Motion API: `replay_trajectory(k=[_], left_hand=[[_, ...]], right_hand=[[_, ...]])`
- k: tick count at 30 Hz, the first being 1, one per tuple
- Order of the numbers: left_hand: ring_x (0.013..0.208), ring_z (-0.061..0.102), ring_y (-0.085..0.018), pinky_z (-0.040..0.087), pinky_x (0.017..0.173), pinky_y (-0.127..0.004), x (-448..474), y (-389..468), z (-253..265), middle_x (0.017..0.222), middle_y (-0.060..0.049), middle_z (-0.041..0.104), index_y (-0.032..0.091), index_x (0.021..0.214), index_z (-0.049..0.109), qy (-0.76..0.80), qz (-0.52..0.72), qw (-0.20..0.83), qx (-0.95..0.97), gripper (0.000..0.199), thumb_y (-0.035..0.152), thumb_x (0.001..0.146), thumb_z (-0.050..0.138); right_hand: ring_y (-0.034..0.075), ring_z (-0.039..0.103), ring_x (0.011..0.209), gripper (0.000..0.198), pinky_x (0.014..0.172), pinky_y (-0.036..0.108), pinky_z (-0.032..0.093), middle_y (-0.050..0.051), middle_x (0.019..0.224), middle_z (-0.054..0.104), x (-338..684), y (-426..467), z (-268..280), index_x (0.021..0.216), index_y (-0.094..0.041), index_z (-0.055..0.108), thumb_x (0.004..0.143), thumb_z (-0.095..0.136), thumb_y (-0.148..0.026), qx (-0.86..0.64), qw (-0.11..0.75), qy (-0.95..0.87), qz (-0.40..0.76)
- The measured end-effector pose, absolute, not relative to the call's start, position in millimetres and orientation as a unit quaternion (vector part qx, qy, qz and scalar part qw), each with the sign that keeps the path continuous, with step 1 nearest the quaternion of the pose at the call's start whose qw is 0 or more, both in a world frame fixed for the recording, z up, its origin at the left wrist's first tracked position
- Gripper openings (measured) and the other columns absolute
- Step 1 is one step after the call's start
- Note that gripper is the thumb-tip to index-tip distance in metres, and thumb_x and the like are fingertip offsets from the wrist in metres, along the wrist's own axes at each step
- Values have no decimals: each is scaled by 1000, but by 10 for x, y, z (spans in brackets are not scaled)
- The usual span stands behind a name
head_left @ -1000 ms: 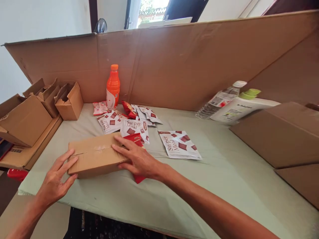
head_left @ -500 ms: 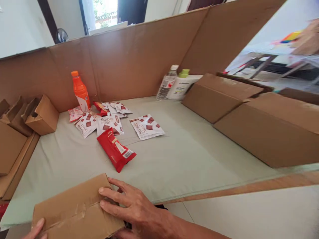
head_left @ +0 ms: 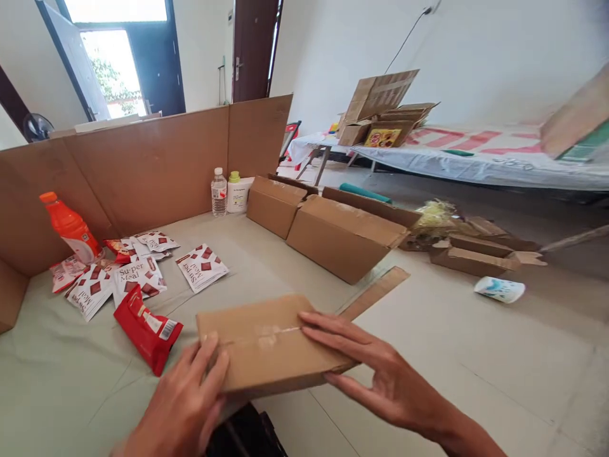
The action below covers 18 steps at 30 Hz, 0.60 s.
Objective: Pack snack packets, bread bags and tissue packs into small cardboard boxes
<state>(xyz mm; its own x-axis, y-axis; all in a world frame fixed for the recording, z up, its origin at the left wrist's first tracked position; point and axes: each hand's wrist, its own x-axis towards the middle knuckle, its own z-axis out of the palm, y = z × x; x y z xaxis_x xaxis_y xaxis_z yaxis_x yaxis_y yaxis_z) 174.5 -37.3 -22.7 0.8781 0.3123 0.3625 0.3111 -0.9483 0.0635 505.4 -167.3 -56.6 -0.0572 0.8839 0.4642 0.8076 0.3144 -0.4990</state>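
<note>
A closed, flat cardboard box (head_left: 271, 346) with tape along its top seam is held between my two hands, at the near edge of the table. My left hand (head_left: 190, 387) grips its left side, fingertips on the top face. On the right end, my right hand (head_left: 366, 362) has its fingers over the top and the thumb at the lower edge. Left of the box lie a red packet (head_left: 146, 330) with a barcode and several white sachets (head_left: 202, 268) marked Super Meal. An orange bottle (head_left: 71, 225) leans behind them.
A cardboard wall (head_left: 157, 165) lines the table's back. Near it stand a clear water bottle (head_left: 219, 193) and a white bottle with a green cap (head_left: 238, 193). Open cardboard boxes (head_left: 342, 235) sit at the right edge. A paper cup (head_left: 499, 289) lies on the floor.
The view has swung to the right, bringing more of the room in. The box has come up and right in view, and my left hand now shows fully on its left side.
</note>
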Motion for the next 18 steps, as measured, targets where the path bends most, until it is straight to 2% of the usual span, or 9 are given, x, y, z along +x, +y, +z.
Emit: replay_trajectory(k=[3, 7, 11, 14, 18], left_hand=[[134, 60, -30, 58, 105, -45, 2556, 218, -149, 153, -14, 55, 23, 144, 51, 151, 116, 40, 981, 63, 2, 84, 57], [125, 66, -27, 54, 109, -46, 3491, 1149, -6, 151, -12, 57, 23, 132, 62, 163, 77, 13, 983, 54, -4, 85, 55], [122, 64, -28, 53, 105, -52, 4167, 1891, 115, 142, -12, 61, 19, 127, 64, 204, 83, -13, 975, 29, 20, 98, 63], [120, 63, -27, 54, 102, -52, 4530, 2246, 98, 135, -11, 62, 18, 127, 63, 263, 103, -20, 959, 34, 36, 99, 66], [118, 63, -27, 57, 98, -49, 4892, 2552, -69, 136, -11, 60, 19, 132, 60, 330, 144, 17, 933, 39, 36, 98, 67]], right_hand=[[33, 62, 131, 43, 107, 52, 55, 11, 145, 62, 5349, -1585, -640, 136, -28, 69, 96, 60, -41, -671, 368, -644, 9], [35, 61, 130, 48, 106, 56, 54, 11, 146, 61, 5587, -1095, -785, 138, -24, 65, 96, 58, -46, -716, 357, -596, -72], [38, 56, 128, 51, 103, 60, 52, 15, 151, 56, 5806, -324, -851, 142, -19, 58, 94, 56, -37, -744, 325, -573, -112], [40, 53, 127, 49, 99, 59, 51, 15, 152, 53, 5953, 212, -790, 141, -21, 57, 93, 56, -30, -776, 294, -547, -115], [39, 57, 115, 47, 93, 54, 48, 16, 152, 54, 6045, 682, -653, 137, -19, 57, 91, 59, -30, -805, 226, -531, -132]])
